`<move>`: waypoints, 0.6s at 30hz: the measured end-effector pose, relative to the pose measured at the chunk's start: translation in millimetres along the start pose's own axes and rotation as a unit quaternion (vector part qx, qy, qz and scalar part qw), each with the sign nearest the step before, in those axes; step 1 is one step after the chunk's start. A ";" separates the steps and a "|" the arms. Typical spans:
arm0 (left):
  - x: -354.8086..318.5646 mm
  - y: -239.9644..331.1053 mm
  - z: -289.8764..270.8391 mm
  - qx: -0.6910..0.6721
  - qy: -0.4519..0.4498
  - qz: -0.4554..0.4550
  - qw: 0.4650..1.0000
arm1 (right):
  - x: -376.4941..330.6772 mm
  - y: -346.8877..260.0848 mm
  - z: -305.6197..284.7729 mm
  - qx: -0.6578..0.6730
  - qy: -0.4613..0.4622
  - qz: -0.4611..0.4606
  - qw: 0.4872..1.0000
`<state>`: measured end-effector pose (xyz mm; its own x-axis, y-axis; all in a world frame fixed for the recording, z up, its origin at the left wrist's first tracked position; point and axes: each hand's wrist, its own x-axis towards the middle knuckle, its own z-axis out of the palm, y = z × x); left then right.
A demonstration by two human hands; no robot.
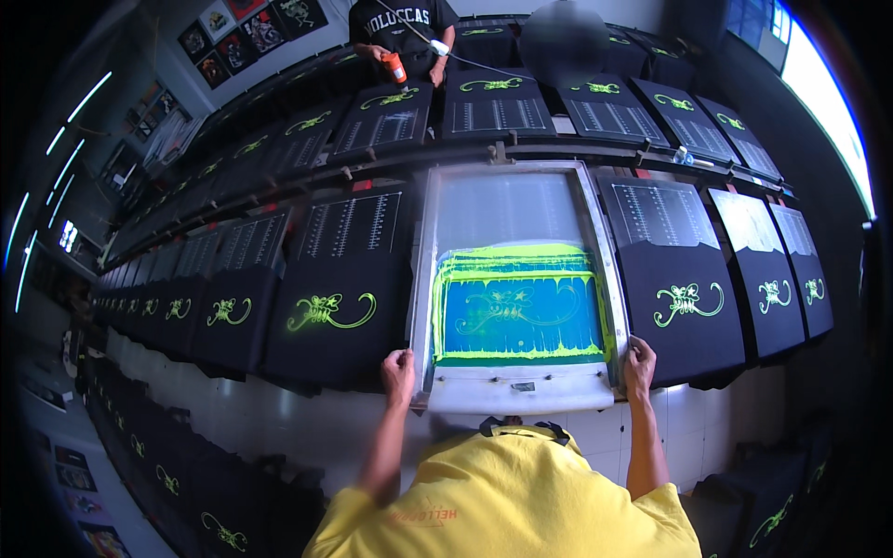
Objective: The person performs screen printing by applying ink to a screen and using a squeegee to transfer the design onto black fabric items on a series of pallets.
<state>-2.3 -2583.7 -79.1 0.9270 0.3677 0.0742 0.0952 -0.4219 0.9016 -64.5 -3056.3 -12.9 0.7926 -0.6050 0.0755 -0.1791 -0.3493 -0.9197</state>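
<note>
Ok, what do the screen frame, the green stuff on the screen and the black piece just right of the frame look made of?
Screen frame: probably metal, dull silver-grey, with straight bar-like sides.
Green stuff: likely thick ink or paint, bright fluorescent, with ragged, smeared edges.
Black piece: looks like matte cloth, with an uneven lower edge; fibre unclear.

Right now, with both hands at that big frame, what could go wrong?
The frame could tilt if the left grip and right grip moved unevenly at its lower corners. The thick green ink looks wet and might smear. The printed black fabric on the left lies close, so a sideways knock could mark it.
</note>
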 end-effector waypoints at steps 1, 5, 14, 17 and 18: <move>0.2 -1.9 0.0 0.005 -0.004 -0.008 1.000 | 0.1 -0.1 0.9 -0.001 0.003 -0.005 1.000; 3.1 -7.7 2.2 -0.007 -0.018 -0.027 0.999 | 0.0 4.4 0.3 0.016 -0.002 -0.005 1.000; 6.0 -23.8 5.9 -0.075 -0.012 -0.047 0.996 | 3.3 9.8 4.4 0.020 -0.008 -0.003 1.000; 6.8 -22.6 4.3 -0.067 -0.017 -0.046 0.997 | 1.0 2.2 4.4 0.035 -0.012 0.016 0.999; 7.8 -22.3 4.1 -0.065 -0.016 -0.045 0.997 | 2.7 3.7 5.8 0.035 -0.009 0.010 0.999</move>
<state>4.3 -2574.9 -100.4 0.9279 0.3722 -0.0209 0.1322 -0.2762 0.9519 -59.7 -3055.0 -18.3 0.7993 -0.5988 0.0504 -0.1547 -0.2861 -0.9456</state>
